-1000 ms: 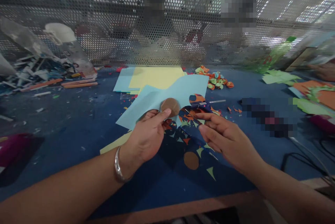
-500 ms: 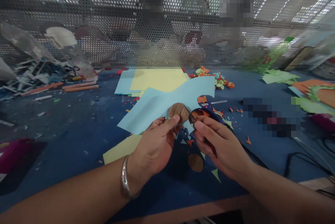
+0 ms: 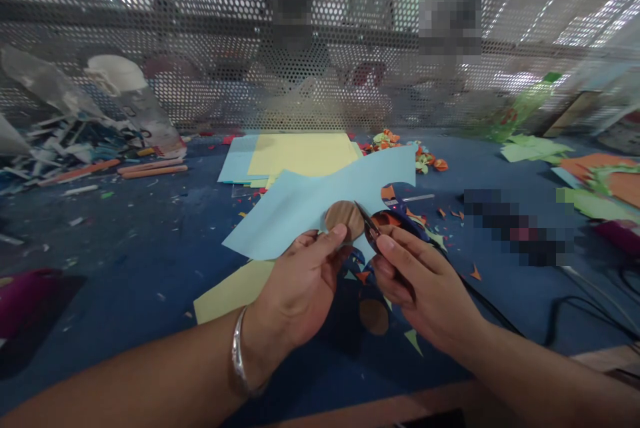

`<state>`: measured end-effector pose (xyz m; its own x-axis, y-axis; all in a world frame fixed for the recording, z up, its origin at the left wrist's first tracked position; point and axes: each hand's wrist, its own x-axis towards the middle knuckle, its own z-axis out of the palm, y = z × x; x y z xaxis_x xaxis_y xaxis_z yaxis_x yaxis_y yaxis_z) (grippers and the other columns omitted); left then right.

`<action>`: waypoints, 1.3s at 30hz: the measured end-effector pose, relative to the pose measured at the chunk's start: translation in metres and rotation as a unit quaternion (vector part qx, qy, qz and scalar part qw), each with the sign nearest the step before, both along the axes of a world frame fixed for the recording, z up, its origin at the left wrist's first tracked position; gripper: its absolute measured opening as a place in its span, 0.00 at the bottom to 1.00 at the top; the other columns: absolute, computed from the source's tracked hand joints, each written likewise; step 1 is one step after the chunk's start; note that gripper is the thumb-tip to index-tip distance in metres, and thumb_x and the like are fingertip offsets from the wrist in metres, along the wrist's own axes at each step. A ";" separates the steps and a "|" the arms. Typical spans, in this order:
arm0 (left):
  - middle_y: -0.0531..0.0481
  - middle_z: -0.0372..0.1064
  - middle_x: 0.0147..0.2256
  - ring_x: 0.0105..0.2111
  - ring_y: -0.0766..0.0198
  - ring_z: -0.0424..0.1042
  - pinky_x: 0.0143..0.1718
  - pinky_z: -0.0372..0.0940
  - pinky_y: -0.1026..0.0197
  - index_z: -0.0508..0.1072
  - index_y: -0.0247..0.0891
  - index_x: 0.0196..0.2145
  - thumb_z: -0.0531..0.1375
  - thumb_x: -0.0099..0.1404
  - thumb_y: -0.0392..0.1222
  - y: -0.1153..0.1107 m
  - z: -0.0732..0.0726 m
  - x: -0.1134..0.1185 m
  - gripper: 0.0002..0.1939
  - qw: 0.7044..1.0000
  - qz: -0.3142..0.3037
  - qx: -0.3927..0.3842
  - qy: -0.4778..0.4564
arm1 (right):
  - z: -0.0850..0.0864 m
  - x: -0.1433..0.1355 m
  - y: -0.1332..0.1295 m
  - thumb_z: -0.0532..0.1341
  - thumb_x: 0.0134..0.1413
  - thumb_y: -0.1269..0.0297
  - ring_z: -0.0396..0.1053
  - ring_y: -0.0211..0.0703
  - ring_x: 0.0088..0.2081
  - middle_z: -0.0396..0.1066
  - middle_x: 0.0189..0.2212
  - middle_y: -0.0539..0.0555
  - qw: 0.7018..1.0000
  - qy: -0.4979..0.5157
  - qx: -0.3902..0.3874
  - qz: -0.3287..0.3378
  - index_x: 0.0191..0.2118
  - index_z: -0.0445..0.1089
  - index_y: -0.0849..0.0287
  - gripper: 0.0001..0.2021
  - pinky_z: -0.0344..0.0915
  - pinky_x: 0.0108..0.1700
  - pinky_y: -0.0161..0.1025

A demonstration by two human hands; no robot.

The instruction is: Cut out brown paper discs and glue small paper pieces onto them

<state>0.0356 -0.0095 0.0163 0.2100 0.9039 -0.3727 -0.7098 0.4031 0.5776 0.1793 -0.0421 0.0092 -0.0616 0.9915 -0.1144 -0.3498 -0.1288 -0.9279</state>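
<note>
Two hands busy over the near half of the blue table [image 3: 125,241], centre of its near edge. Left hand [image 3: 300,291]: closed in a pinch, thumb flat on the near rim of a brown disc [image 3: 344,213], fingers curled underneath, mostly hidden. Disc lies face up against a light blue sheet [image 3: 280,208], both off the table. Sheet is bowed, with a curved notch cut in its right side. Silver bangle [image 3: 239,351] on the left wrist.

Right hand [image 3: 425,281]: fingers and thumb closed around dark scissors [image 3: 371,228], grip end hidden in the fingers. Blades point up and away, right beside the disc's right rim. Can't tell how wide the blades are parted.

Second brown disc [image 3: 374,317] flat on the table, between the hands and the near edge, in shadow. Green offcut [image 3: 413,341] just right of it. Pale yellow sheet [image 3: 225,296] on the table, partly under the left forearm.

Toward the far edge: stack of yellow and blue paper [image 3: 303,151] at centre, small coloured paper rosettes [image 3: 425,160] to its right. White-capped bottle [image 3: 143,105] near the far left corner, two orange sticks [image 3: 155,169] in front. Perforated metal screen [image 3: 220,101] stands along the far edge.
</note>
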 end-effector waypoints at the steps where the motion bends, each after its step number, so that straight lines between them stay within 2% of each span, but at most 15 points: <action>1: 0.49 0.79 0.33 0.35 0.67 0.77 0.40 0.70 0.66 0.78 0.33 0.26 0.69 0.59 0.29 0.000 0.001 0.000 0.06 1.000 0.001 -0.005 -0.001 | 0.000 0.000 0.000 0.69 0.57 0.56 0.48 0.25 0.18 0.57 0.20 0.42 1.000 0.003 0.001 -0.002 0.31 0.65 0.58 0.15 0.43 0.20 0.29; 6: 0.47 0.80 0.34 0.36 0.66 0.77 0.38 0.71 0.65 0.79 0.32 0.27 0.66 0.61 0.28 -0.001 0.002 -0.001 0.06 1.000 -0.004 0.008 0.007 | 0.001 -0.001 0.001 0.70 0.56 0.55 0.47 0.25 0.18 0.56 0.20 0.41 1.000 -0.007 -0.004 -0.003 0.33 0.66 0.58 0.15 0.43 0.20 0.28; 11: 0.49 0.80 0.35 0.38 0.65 0.77 0.41 0.71 0.64 0.80 0.34 0.28 0.71 0.57 0.32 0.000 -0.003 -0.003 0.04 0.998 -0.018 0.060 0.021 | 0.004 0.001 0.000 0.70 0.55 0.54 0.46 0.25 0.18 0.55 0.20 0.41 1.000 -0.017 -0.003 -0.010 0.34 0.67 0.58 0.15 0.42 0.19 0.28; 15: 0.49 0.80 0.34 0.37 0.66 0.76 0.42 0.70 0.64 0.81 0.35 0.29 0.74 0.55 0.36 -0.001 -0.004 -0.003 0.06 0.995 -0.026 0.087 0.040 | 0.004 0.001 -0.001 0.71 0.53 0.54 0.44 0.25 0.18 0.52 0.20 0.40 1.000 -0.016 -0.010 -0.017 0.35 0.66 0.57 0.17 0.40 0.19 0.27; 22: 0.50 0.80 0.35 0.37 0.65 0.76 0.41 0.69 0.63 0.81 0.36 0.29 0.75 0.52 0.37 -0.002 -0.002 -0.001 0.08 0.995 -0.011 0.081 0.051 | 0.005 0.000 -0.001 0.70 0.54 0.52 0.39 0.26 0.18 0.46 0.19 0.39 1.000 -0.011 -0.026 -0.002 0.34 0.62 0.56 0.18 0.37 0.18 0.27; 26: 0.50 0.79 0.31 0.36 0.66 0.75 0.39 0.68 0.64 0.80 0.35 0.26 0.75 0.50 0.36 -0.001 -0.001 -0.002 0.08 0.996 -0.013 0.073 0.050 | 0.006 0.002 -0.001 0.72 0.51 0.52 0.40 0.25 0.18 0.47 0.19 0.39 0.999 -0.007 -0.033 0.004 0.33 0.62 0.56 0.20 0.36 0.18 0.26; 33: 0.51 0.75 0.27 0.34 0.65 0.74 0.41 0.67 0.61 0.71 0.36 0.19 0.76 0.50 0.36 0.004 -0.007 -0.004 0.16 0.994 0.007 0.081 0.067 | 0.006 0.007 -0.002 0.68 0.57 0.53 0.42 0.25 0.17 0.48 0.20 0.40 0.999 -0.017 -0.025 0.017 0.31 0.62 0.57 0.17 0.35 0.17 0.27; 39: 0.53 0.73 0.25 0.30 0.68 0.72 0.40 0.66 0.62 0.73 0.35 0.20 0.75 0.51 0.35 0.004 -0.004 -0.004 0.14 0.997 -0.016 0.057 0.059 | 0.007 0.009 0.000 0.68 0.58 0.53 0.41 0.25 0.17 0.48 0.19 0.40 0.999 -0.022 -0.032 0.022 0.33 0.64 0.57 0.16 0.35 0.17 0.27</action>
